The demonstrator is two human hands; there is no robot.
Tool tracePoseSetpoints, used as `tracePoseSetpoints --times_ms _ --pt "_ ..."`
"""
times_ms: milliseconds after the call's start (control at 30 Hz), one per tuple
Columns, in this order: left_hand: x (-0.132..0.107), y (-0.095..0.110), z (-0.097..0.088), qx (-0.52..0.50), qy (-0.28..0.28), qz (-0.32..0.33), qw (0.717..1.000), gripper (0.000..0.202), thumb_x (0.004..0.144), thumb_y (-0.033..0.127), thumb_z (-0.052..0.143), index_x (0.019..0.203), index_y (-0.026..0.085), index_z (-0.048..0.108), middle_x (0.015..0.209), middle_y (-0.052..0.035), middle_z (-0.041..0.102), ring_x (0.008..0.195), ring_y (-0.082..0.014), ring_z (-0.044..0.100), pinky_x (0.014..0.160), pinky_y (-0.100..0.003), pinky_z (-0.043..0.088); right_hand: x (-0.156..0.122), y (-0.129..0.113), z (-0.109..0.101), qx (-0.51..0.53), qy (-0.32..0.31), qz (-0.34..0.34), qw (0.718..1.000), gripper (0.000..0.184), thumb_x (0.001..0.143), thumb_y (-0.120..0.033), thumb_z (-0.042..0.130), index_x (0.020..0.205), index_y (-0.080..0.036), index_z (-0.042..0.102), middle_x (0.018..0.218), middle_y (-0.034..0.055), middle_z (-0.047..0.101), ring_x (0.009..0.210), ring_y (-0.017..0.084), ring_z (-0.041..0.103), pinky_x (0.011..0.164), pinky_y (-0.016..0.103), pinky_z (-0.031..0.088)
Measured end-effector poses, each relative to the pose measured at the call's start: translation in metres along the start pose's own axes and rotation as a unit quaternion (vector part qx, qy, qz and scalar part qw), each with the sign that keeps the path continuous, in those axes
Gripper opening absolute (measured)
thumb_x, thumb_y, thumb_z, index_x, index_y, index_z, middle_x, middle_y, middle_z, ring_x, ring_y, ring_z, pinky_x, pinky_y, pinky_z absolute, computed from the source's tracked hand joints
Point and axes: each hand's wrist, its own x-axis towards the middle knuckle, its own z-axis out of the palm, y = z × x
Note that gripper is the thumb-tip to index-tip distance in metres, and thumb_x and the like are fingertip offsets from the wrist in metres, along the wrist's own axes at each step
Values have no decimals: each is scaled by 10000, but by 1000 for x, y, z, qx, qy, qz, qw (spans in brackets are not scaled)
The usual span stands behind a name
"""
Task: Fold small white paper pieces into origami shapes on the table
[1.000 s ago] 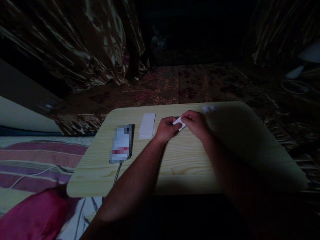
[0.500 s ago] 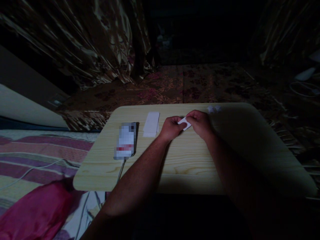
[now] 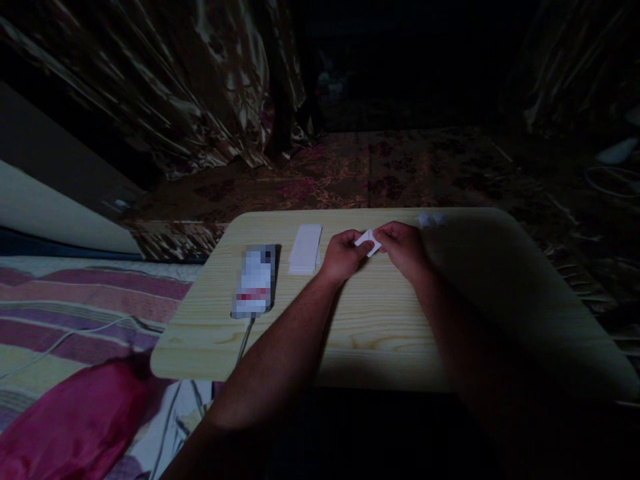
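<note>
One white paper point(image 3: 371, 244), corner pointing away, long axis unclear; left hand point(image 3: 343, 256), right hand point(image 3: 406, 249), fingers point(image 3: 365, 249) pinching it

Table point(image 3: 380, 327): pale, wood-grained, its corners rounded.
Paper point(image 3: 306, 247): stacked unevenly, left of centre.
Phone point(image 3: 253, 283): laid left of the paper, cable point(image 3: 244, 341) attached.
Two white pieces point(image 3: 423, 221): placed side by side near the far edge.

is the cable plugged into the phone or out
In, it appears: the cable meets the phone at its near edge, with no gap visible.
</note>
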Motion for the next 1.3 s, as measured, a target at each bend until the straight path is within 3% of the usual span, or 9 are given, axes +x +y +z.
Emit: tracePoseSetpoints --times_ms 100,200,333,433,600,800,933,1033,1300 --pt "1 0 0 -3 26 0 1000 301 662 421 731 750 159 614 590 30 559 485 -66 408 483 -210 295 2 -2 -5 -67 66 18 995 421 817 -530 522 573 -191 577 483 10 555 471 140 496 493 267 356" --pt "2 0 1 -17 48 -2 999 295 656 404 736 748 158 603 588 34 554 487 -65 400 486 -211 301 5 -4 -11 -130 122 16 984 462 829 -483 493 457 -215 435 406 -11 402 456 131 414 480 277 287" --pt "2 2 0 -43 66 -9 997 281 654 378 736 757 160 592 592 36 558 490 -66 412 494 -213 315 5 -9 -14 -160 103 16 982 365 728 -277 544 443 -222 324 428 -44 248 466 107 302 464 284 202" --pt "2 4 0 -65 71 -14 995 275 652 367 735 756 160 586 575 43 545 474 -65 406 484 -214 309 5 -10 -14 -154 116 28 981 350 714 -256 538 456 -218 305 459 -51 217 474 96 272 464 283 181" --pt "1 6 1 -84 72 -15 994 274 643 352 741 759 159 584 568 45 545 473 -65 412 492 -217 320 7 -3 -13 -137 147 4 980 376 784 -355 528 490 -220 335 466 -51 268 490 103 310 477 281 214" --pt "2 7 1 -96 75 -17 992 291 627 338 753 787 158 590 590 38 571 482 -67 440 497 -213 333 10 8 -7 -90 142 -3 986 293 803 -457 555 664 -202 513 546 -19 503 527 127 448 495 265 330" --pt "3 4 1 -111 75 -6 991 312 632 313 753 863 160 610 625 33 596 473 -61 440 481 -203 326 7 5 -2 31 80 -10 996 296 768 -381 600 981 -176 585 808 36 654 592 123 545 500 240 405" --pt "4 0 1 -118 68 10 991 327 649 292 746 923 165 622 636 31 594 462 -56 424 458 -197 305 3 1 0 79 36 1 996 395 746 -402 631 1067 -174 603 998 81 682 670 137 608 501 233 439" --pt "6 -5 -1 -110 53 20 992 286 651 268 743 891 172 621 641 31 584 486 -63 446 467 -198 314 -2 -6 1 46 -2 26 999 224 742 -357 633 794 -145 684 634 23 661 523 115 557 497 233 422"
